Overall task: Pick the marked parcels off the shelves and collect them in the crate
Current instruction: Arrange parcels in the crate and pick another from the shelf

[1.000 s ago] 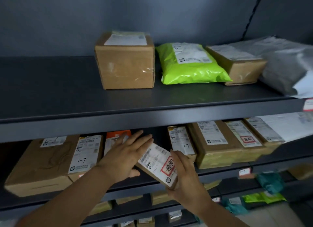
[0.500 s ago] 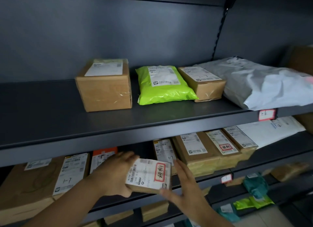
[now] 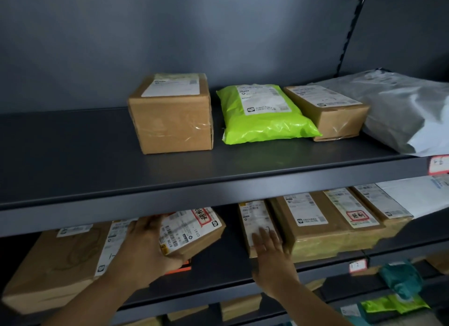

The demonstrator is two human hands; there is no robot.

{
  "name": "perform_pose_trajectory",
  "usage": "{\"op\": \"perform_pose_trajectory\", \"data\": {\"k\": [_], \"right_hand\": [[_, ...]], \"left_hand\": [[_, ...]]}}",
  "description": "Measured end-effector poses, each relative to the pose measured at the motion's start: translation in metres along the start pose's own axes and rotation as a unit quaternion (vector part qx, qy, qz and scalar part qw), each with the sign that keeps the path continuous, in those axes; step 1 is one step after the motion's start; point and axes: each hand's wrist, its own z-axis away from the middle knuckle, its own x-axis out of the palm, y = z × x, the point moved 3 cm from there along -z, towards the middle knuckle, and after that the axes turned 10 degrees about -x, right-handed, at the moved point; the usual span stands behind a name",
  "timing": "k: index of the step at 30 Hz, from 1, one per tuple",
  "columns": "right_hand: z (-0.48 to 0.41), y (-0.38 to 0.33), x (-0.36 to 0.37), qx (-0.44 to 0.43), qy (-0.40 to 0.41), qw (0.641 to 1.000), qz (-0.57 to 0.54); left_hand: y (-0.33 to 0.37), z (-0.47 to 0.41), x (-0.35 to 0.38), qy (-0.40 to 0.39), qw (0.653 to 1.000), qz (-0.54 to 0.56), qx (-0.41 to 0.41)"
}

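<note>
My left hand (image 3: 148, 248) grips a small brown parcel (image 3: 192, 231) with a white label and a red-framed mark, tilted in the gap of the second shelf. My right hand (image 3: 268, 246) lies flat with straight fingers on a narrow brown parcel (image 3: 255, 218) further right on that shelf. Another parcel with a red-framed mark (image 3: 349, 216) lies on a wide carton to the right. The crate is not in view.
The upper shelf (image 3: 218, 180) carries a brown box (image 3: 172, 121), a lime-green mailer (image 3: 262, 116), a flat carton (image 3: 330, 112) and a grey bag (image 3: 408, 112). Large cartons (image 3: 48, 265) fill the second shelf's left. Lower shelves hold more parcels, among them a teal bag (image 3: 401, 279).
My right hand let go of the marked parcel and moved right onto the narrow parcel. My left hand alone now holds the marked parcel, shifted left. The view tilted upward.
</note>
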Motion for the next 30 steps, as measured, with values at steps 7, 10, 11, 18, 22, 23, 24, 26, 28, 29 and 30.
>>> {"op": "perform_pose_trajectory", "data": {"k": [7, 10, 11, 18, 22, 23, 24, 26, 28, 29, 30], "right_hand": [[0.012, -0.021, 0.0, -0.057, -0.003, 0.998, -0.014], [0.008, -0.033, 0.0, -0.068, 0.004, 0.998, -0.017], [0.005, -0.039, 0.001, -0.073, 0.004, 0.997, -0.019], [-0.002, -0.073, 0.003, -0.086, 0.027, 0.994, -0.057], [0.018, -0.061, -0.023, -0.066, 0.15, 0.973, -0.159], [0.025, -0.055, -0.031, -0.067, 0.169, 0.967, -0.178], [0.032, -0.048, -0.036, -0.069, 0.182, 0.961, -0.198], [0.049, -0.035, -0.045, -0.089, 0.176, 0.954, -0.228], [0.066, -0.026, -0.049, -0.107, 0.14, 0.958, -0.227], [0.075, -0.02, -0.051, -0.103, 0.127, 0.958, -0.237], [0.09, -0.009, -0.051, -0.083, 0.123, 0.955, -0.255]], "left_hand": [[-0.008, 0.004, -0.008, 0.026, 0.999, -0.011, -0.04], [-0.02, 0.005, -0.016, 0.047, 0.997, -0.039, -0.055], [-0.024, 0.006, -0.018, 0.052, 0.996, -0.043, -0.058], [-0.046, 0.024, -0.02, 0.004, 0.999, 0.009, -0.037], [-0.027, 0.032, -0.018, -0.042, 0.998, 0.038, 0.04], [-0.02, 0.032, -0.017, -0.059, 0.996, 0.042, 0.059], [-0.011, 0.032, -0.016, -0.078, 0.993, 0.041, 0.08], [0.01, 0.032, -0.012, -0.119, 0.985, 0.034, 0.122], [0.034, 0.034, -0.009, -0.145, 0.976, 0.042, 0.158], [0.045, 0.035, -0.009, -0.157, 0.971, 0.043, 0.175], [0.063, 0.038, -0.005, -0.171, 0.965, 0.04, 0.195]]}}
